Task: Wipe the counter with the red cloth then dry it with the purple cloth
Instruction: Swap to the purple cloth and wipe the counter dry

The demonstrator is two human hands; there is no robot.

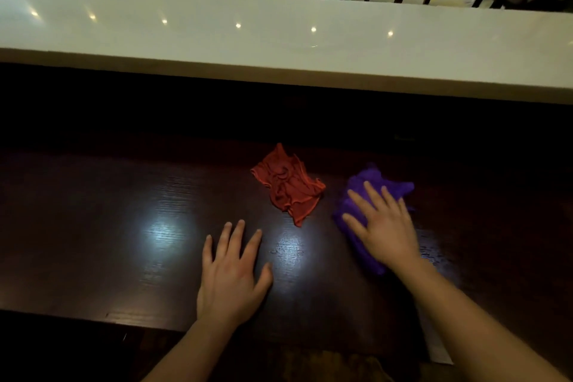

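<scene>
Both forearms come in from the bottom of the view, at about 6 and 5 o'clock. Left hand lies flat on the dark wooden counter, fingers spread apart, holding nothing. Right hand, at about 4 o'clock from the middle of the view, presses palm-down on the purple cloth with its fingers splayed; it rests on the cloth and is not closed around it, as far as can be seen.

Just beside the purple cloth, toward 10 o'clock from it, the red cloth sits crumpled and let go, touching neither hand.

Judging by that, the wet wipe looks finished and drying is the step in hand. How much of the surface has been dried cannot be told; the shiny patches in front of the left hand may be lamp glare and not moisture.

For room, the counter runs wide open toward 9 o'clock, with nothing on it there. Toward 12 o'clock it ends at a dark recess under a raised white ledge, so far strokes stop short. Its near edge passes under the wrists. A sweep left would meet the red cloth and the left hand unless both are moved.
</scene>
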